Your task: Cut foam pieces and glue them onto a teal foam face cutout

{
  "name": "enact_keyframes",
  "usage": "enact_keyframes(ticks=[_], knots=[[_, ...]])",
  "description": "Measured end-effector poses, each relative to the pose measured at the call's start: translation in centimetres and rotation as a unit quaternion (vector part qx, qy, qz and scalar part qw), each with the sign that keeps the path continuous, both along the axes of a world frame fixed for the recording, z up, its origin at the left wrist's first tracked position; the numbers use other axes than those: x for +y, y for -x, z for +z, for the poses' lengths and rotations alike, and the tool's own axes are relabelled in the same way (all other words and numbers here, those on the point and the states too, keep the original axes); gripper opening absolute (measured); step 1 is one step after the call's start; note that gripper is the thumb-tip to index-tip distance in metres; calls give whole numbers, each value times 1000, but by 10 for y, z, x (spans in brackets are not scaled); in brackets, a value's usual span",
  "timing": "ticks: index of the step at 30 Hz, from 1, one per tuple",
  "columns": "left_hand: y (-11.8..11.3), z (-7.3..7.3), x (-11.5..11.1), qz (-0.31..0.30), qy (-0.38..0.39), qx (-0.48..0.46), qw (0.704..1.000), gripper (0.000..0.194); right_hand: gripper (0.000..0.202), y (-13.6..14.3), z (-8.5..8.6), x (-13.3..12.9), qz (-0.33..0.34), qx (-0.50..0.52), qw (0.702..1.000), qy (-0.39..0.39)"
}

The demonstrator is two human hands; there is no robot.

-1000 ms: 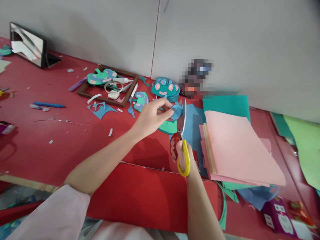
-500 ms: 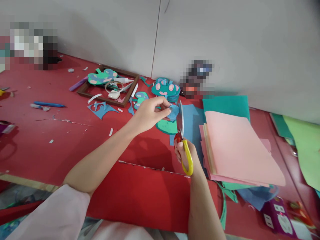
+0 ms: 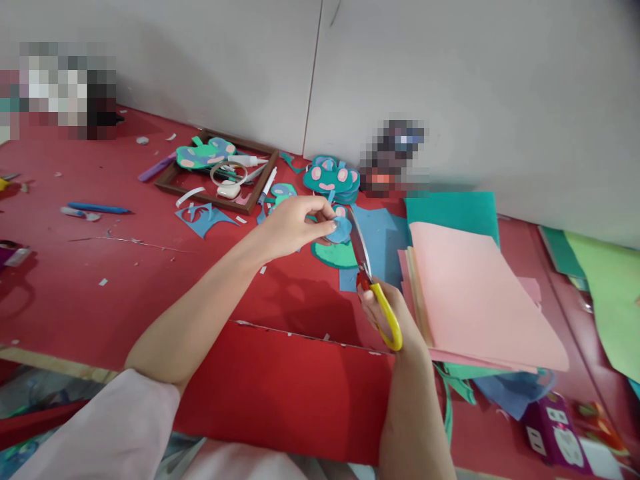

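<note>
Between the thumb and fingers of my left hand (image 3: 305, 227) is a small rounded blue felt piece (image 3: 341, 231). My right hand (image 3: 387, 310) is closed round the yellow-and-red handles of a pair of scissors (image 3: 364, 257), whose blades point up and away, just right of the blue piece. Under my hands, on the red tabletop, lie a green rounded felt piece (image 3: 333, 255) and a blue felt sheet (image 3: 381, 233). Behind them sits a stack of teal frog-like felt faces (image 3: 331, 179) with pink spots.
At the back left, a brown wooden tray (image 3: 250, 208) holds felt shapes, a tape ring and small tools. A pile of pink sheets (image 3: 475, 287) lies to the right, near a purple box (image 3: 553, 430). Blue scraps (image 3: 203, 220) and a blue pen (image 3: 97, 209) lie left. A grey wall stands behind.
My left hand has drawn slightly left and down with the blue piece. The scissors have shifted right and down, tilting their tips left, away from the piece.
</note>
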State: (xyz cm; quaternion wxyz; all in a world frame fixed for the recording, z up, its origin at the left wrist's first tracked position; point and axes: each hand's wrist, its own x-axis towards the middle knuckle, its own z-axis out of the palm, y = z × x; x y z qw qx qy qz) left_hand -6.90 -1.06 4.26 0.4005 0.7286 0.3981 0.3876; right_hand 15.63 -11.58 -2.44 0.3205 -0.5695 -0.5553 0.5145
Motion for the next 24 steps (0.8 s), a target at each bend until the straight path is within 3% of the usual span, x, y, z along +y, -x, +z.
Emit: enact_keyframes(ticks=[5, 12, 17, 20, 24], knots=[[-3, 1, -2, 23, 13, -2, 1000, 19, 42, -1, -10, 0, -27, 12, 1000, 9], [-16, 2, -7, 130, 19, -83, 988, 22, 42, 17, -17, 9, -113, 110, 987, -25], [-18, -1, -6, 139, 31, -121, 982, 20, 39, 21, -17, 12, -158, 112, 980, -35], [-16, -1, -5, 145, 18, -117, 982, 19, 39, 20, -13, 13, -170, 60, 982, -49], [-14, 0, -2, 168, -13, -121, 978, 16, 45, 20, -5, 15, -164, -148, 972, -85]])
